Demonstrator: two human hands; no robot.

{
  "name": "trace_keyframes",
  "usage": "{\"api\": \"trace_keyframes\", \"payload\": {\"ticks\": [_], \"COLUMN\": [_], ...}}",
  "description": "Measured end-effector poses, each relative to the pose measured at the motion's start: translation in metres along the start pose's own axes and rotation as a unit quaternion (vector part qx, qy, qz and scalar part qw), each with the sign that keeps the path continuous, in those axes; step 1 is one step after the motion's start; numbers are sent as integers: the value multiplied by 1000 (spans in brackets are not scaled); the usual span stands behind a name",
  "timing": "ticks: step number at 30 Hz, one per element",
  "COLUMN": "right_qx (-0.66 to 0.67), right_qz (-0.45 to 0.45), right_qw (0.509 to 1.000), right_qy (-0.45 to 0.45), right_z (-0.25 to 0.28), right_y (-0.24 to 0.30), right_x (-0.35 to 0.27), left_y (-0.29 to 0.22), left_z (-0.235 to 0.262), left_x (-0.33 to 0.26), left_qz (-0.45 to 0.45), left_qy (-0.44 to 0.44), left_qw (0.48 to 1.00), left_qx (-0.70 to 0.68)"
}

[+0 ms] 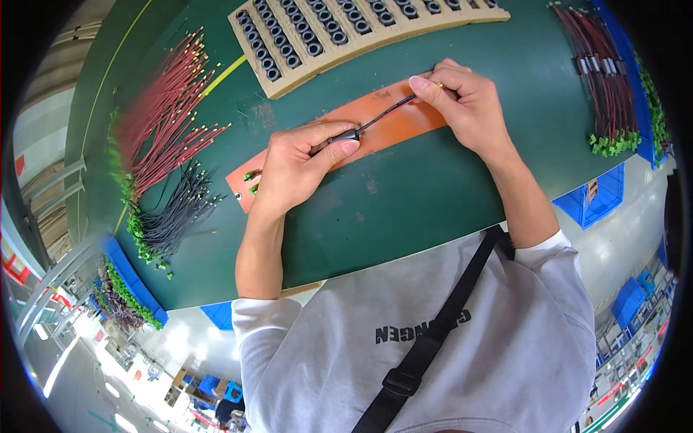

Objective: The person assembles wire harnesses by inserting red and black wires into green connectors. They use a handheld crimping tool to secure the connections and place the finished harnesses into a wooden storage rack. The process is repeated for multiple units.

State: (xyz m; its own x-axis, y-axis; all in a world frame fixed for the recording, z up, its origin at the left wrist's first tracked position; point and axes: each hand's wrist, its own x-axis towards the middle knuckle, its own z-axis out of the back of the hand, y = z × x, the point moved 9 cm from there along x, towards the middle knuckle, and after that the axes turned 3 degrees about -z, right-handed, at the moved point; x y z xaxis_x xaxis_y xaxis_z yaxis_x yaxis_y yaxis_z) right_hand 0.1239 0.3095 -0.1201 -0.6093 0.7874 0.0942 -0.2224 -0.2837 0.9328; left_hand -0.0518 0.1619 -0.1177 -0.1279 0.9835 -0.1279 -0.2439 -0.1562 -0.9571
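My left hand [299, 162] is closed, with thumb and fingers pinching a small black cylinder [349, 135]. Dark wires [388, 113], black with some red, run taut from its end up to the right. At their far end my right hand [468, 105] pinches them between thumb and index finger. Both hands are over a long orange strip [398, 124] lying slantwise on the green table. By my left wrist, green connectors [253, 180] show on the strip's left end; whether they belong to the held wires is hidden behind the hand.
A tan tray [325, 59] with rows of black cylinders stands at the back. To the left lie bundles of red wires [170, 119] and black wires [177, 216] with green connectors. Bundled wires [603, 79] lie far right by a blue bin [628, 65].
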Motion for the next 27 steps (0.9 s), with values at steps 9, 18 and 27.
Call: {"api": "trace_keyframes", "payload": {"ticks": [9,18,27], "right_qx": [129,268,319], "right_qz": [-39,-133,-105], "right_qw": [991,949,937], "right_qy": [23,100,93], "right_z": [-21,-73,-77], "right_y": [23,38,23], "right_x": [-6,-18,-15], "left_y": [17,14,11], "left_z": [10,8,9], "left_x": [-4,-7,-8], "left_qz": [-3,-37,-26], "left_qy": [17,-1,20], "left_qw": [993,986,987], "left_qx": [-118,-162,-159]}}
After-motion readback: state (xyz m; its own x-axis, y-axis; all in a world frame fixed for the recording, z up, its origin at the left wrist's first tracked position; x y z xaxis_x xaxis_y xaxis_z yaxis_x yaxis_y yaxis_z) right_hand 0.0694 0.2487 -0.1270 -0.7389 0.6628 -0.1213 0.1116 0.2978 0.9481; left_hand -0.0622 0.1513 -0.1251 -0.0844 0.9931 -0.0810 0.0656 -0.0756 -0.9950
